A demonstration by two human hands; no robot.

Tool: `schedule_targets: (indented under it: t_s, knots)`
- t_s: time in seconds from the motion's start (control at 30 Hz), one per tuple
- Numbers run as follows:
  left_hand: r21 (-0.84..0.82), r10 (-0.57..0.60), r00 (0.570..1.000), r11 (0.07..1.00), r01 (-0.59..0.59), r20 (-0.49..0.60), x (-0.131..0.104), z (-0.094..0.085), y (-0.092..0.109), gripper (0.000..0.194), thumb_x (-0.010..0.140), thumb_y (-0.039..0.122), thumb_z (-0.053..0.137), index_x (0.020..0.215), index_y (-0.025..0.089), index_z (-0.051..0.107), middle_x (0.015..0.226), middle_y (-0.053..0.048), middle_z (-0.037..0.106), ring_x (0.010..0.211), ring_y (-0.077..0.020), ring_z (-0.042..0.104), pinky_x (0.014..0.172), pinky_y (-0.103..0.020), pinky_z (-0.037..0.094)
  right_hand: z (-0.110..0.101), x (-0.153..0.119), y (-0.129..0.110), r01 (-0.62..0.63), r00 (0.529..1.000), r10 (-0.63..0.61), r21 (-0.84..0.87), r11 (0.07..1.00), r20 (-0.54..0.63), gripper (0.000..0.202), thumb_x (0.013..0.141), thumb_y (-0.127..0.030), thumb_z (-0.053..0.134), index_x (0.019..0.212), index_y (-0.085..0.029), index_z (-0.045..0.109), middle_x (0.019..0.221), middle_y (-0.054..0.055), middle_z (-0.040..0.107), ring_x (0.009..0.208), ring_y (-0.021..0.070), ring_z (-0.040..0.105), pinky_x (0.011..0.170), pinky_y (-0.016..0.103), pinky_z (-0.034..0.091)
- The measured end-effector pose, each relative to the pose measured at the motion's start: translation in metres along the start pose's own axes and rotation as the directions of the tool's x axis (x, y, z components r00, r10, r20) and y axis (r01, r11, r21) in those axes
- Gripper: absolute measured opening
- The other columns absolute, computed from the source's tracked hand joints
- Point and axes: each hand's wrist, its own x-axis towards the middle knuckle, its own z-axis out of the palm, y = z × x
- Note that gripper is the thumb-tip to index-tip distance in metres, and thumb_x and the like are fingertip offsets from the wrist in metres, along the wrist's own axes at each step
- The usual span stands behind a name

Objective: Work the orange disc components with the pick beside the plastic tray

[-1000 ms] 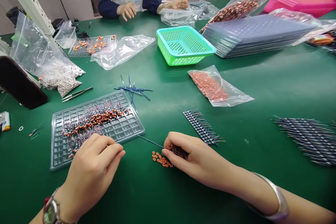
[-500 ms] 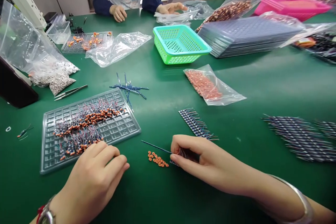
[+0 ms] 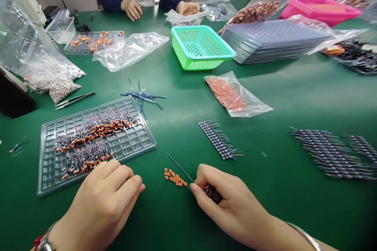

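My right hand point(image 3: 226, 200) pinches a thin dark-blue strip point(image 3: 179, 166) between thumb and forefinger, its free end pointing up and left; fine reddish wires show inside the curled fingers. Just left of those fingertips lies a cluster of small orange rings point(image 3: 176, 177) on the table. My left hand point(image 3: 103, 196) rests closed by the near edge of a clear compartment tray point(image 3: 141, 137); what its fingers hold, if anything, is hidden. Several small wired parts with orange ends point(image 3: 100, 129) lie in rows on that tray. Beyond my right hand is a panel of wired strips point(image 3: 218, 139).
More wired strips point(image 3: 330, 153) lie at right. Further back are a bag of orange pieces point(image 3: 226, 94), a green basket point(image 3: 203, 64), stacked clear trays point(image 3: 273, 43), loose blue strips point(image 3: 144, 96) and tweezers point(image 3: 75, 100). A person's hands point(image 3: 132, 10) rest across the green table.
My right hand has shifted slightly down, and the blue strip in it now tilts more steeply. The left hand stays closed in place. Across the table, a person's hand has curled in on a plastic bag.
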Motion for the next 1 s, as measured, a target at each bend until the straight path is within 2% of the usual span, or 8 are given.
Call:
schedule_targets:
  t_s: [0.27,0.67,1.0]
  knots:
    - [-0.021,-0.005,0.999,1.000,0.004,-0.033,0.002,0.002,0.001,0.012,0.092,0.013,0.052,0.087,0.016,0.063,0.076,-0.001,0.062,0.070,-0.0149,0.050,0.068,-0.032,0.041,0.002,-0.002,0.006,0.053,0.998,-0.054,-0.034,0.998,-0.035,0.025,0.091,-0.014,0.046,0.072,-0.025,0.036,0.058,-0.007,0.040,0.045,0.0102,0.039,0.042,0.021,0.033]
    - [-0.040,-0.008,0.999,0.999,0.006,-0.037,0.003,0.000,0.002,0.012,0.090,0.010,0.053,0.083,0.015,0.062,0.072,-0.002,0.060,0.068,-0.0151,0.049,0.065,-0.032,0.041,0.003,-0.002,0.007,0.028,0.999,-0.027,0.003,1.000,-0.044,0.026,0.092,-0.013,0.046,0.073,-0.026,0.035,0.059,-0.008,0.038,0.046,0.0101,0.038,0.042,0.021,0.034]
    - [-0.031,-0.001,1.000,1.000,0.000,-0.022,0.002,0.000,0.001,0.012,0.091,0.012,0.053,0.083,0.015,0.062,0.073,-0.003,0.060,0.069,-0.0156,0.049,0.065,-0.033,0.042,-0.006,0.004,0.014,0.059,0.996,-0.066,0.120,0.991,0.058,0.021,0.094,-0.012,0.046,0.078,-0.025,0.042,0.066,-0.006,0.042,0.049,0.0107,0.039,0.044,0.022,0.033]
